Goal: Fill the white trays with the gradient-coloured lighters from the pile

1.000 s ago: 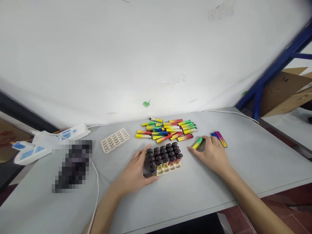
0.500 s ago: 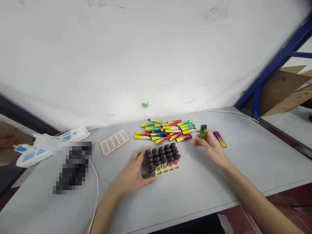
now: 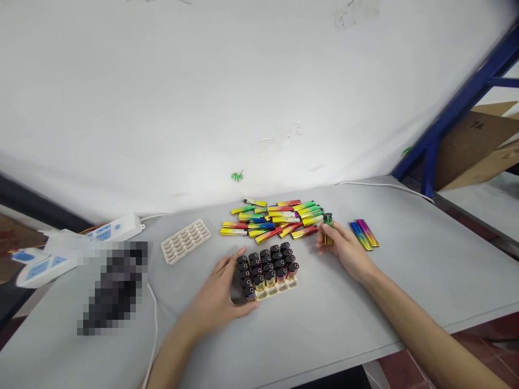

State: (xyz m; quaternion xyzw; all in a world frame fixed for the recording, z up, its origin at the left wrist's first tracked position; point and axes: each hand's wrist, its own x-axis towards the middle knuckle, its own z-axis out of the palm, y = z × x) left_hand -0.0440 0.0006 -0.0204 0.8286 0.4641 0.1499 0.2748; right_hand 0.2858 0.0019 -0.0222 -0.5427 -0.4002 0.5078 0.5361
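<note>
My left hand (image 3: 219, 292) is curved around the left side of a cream tray (image 3: 278, 290), thumb at the front corner and fingers at the back. Lighters with black tops (image 3: 266, 265) stand upright in most of its slots; several front slots hold none. To the right of the tray, my right hand (image 3: 340, 243) grips a green and yellow lighter (image 3: 327, 229) upright between thumb and fingers, raised over the table. Behind the tray lies a loose pile of shiny multicoloured lighters (image 3: 275, 219). Two more lighters (image 3: 365, 234), blue and purple over yellow, lie beyond my right hand.
A second cream tray (image 3: 186, 240) with bare slots lies at the left. Past it are a white power strip (image 3: 109, 229), a pixelated dark object (image 3: 117, 286) and a white cable (image 3: 154, 319). The wall rises behind the grey table (image 3: 324, 324); cardboard boxes (image 3: 474, 140) stand at the right.
My right hand has come left and slightly nearer with the green and yellow lighter, away from the two loose lighters. My left hand stays around the tray. The view has shifted slightly.
</note>
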